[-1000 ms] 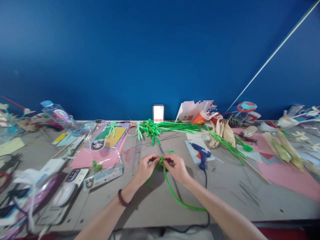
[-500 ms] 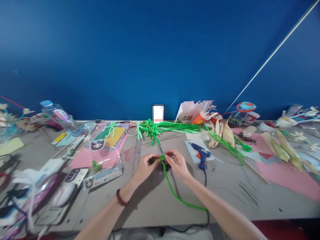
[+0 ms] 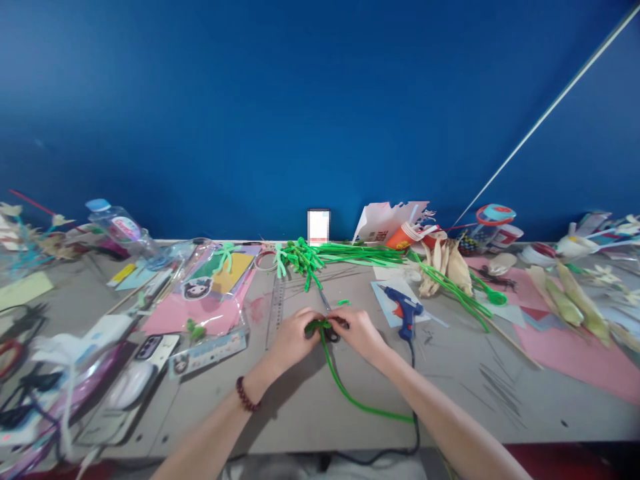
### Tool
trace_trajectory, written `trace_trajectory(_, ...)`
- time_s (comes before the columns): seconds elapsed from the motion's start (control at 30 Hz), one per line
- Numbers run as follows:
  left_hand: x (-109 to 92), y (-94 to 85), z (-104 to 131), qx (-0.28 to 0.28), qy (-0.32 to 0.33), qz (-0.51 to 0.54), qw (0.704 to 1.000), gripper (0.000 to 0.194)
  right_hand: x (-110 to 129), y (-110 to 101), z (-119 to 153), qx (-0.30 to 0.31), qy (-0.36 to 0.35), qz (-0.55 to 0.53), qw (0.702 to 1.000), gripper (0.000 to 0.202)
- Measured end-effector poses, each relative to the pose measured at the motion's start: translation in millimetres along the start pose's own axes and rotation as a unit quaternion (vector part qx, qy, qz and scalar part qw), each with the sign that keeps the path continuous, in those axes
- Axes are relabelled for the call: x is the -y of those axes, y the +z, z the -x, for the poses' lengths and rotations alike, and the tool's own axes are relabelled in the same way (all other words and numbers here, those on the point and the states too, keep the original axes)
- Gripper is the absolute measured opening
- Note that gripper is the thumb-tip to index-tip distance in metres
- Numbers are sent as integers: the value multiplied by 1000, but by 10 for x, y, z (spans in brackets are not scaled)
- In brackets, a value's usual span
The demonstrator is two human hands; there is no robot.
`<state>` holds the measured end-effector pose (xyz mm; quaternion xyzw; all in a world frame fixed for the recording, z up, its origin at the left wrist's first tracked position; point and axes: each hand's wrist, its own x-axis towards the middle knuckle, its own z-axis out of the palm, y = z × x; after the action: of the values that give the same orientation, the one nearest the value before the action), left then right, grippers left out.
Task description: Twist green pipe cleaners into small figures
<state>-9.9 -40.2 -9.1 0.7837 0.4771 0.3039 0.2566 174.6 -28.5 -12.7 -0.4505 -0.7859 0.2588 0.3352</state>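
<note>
Both hands meet over the middle of the table, pinching the upper end of a long bright green pipe cleaner [image 3: 345, 397]. My left hand [image 3: 297, 337] grips it from the left, fingers closed and thumb inward. My right hand [image 3: 361, 335] is closed on the same end from the right. The free length curves down and right, reaching a black cable. Beneath my fingers lie scissors [image 3: 325, 300], blade pointing away and dark handles partly hidden. Just beyond my right fingertips shows a short green piece [image 3: 343, 302]; whether it joins the held stem I cannot tell.
A blue glue gun [image 3: 406, 310] lies on paper to the right. Green pipe cleaners [image 3: 360, 253] are heaped along the wall beside dried husks [image 3: 453, 270]. Leftward are a clear ruler [image 3: 276, 307], a plastic packet [image 3: 200, 313], a phone [image 3: 155, 350] and a bottle [image 3: 117, 223].
My hands have lowered slightly and the small green coil between my fingertips is now mostly covered. A short green piece shows beyond my right fingers. The view has shifted slightly.
</note>
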Motion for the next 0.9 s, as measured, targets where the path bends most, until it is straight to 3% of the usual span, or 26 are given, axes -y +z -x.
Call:
trace_trajectory(0.2,33,29,24,5,44,-70,997,17,32,1,8,53,7,58,997,20)
trace_trajectory(0.37,108,71,33,-6,89,-100,991,16,6,22,17,61,5,104,993,20)
trace_trajectory(0.9,100,68,27,-35,48,-30,998,13,-55,68,38,35,-127,186,974,16)
